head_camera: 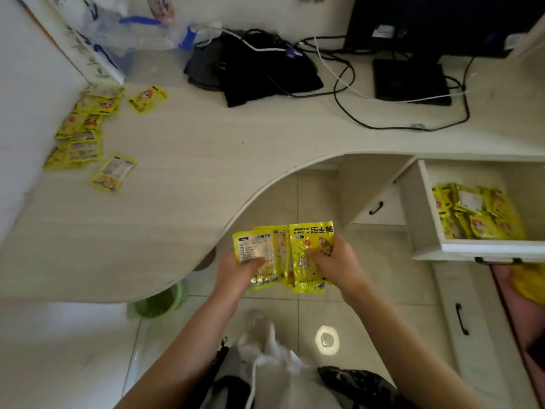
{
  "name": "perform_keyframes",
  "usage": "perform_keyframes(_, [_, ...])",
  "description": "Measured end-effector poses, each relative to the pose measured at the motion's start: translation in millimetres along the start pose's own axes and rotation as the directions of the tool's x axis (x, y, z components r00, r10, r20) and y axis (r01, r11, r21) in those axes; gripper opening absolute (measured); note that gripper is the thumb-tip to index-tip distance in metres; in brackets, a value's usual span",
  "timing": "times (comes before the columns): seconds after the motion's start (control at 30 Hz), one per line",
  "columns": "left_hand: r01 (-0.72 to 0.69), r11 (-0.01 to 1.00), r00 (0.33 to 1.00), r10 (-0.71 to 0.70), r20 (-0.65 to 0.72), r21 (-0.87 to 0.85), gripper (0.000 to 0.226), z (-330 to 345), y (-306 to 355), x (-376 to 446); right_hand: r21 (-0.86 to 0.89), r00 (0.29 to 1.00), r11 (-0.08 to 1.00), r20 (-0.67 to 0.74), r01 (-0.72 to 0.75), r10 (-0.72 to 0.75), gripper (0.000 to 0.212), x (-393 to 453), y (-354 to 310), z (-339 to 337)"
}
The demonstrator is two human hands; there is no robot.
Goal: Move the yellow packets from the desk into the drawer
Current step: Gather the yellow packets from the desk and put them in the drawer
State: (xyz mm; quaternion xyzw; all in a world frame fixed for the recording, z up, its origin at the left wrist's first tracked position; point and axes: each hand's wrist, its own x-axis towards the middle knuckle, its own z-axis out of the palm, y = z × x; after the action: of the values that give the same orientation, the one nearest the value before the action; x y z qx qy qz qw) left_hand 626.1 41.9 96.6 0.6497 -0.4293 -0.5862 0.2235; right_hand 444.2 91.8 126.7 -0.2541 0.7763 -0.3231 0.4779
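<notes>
Both hands hold a fanned bunch of yellow packets [283, 252] over the floor, just off the desk's curved front edge. My left hand [239, 273] grips the left packets, my right hand [336, 261] the right ones. Several more yellow packets [82, 128] lie heaped at the desk's far left by the wall, with one loose packet [147, 98] beside the heap and another [113, 172] nearer me. The open drawer [424, 208] at the right holds a pile of yellow packets [477, 214].
Black cloth [259, 72], cables [354, 84] and a black monitor base [410, 81] sit at the desk's back. Plastic bags [129, 31] stand in the back left corner. A green basket [160, 302] is under the desk. Closed drawers with black handles [460, 318] sit below the open one.
</notes>
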Motion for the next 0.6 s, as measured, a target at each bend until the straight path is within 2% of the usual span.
perform_keyframes(0.2, [-0.034,0.991,0.99,0.016,0.137,0.128,0.018,99,-12,-54,0.11,0.994,0.993,-0.098,-0.045,0.055,0.022,-34,78,-83])
perform_keyframes(0.33, [-0.035,0.989,0.98,0.005,0.201,0.146,0.017,172,-31,-99,0.196,0.978,0.976,-0.162,-0.099,0.132,0.025,-59,139,-148])
perform_keyframes(0.6, [-0.056,0.972,0.933,-0.03,0.36,0.226,0.021,290,-61,-169,0.303,0.917,0.939,-0.304,-0.163,0.257,0.028,-106,230,-255])
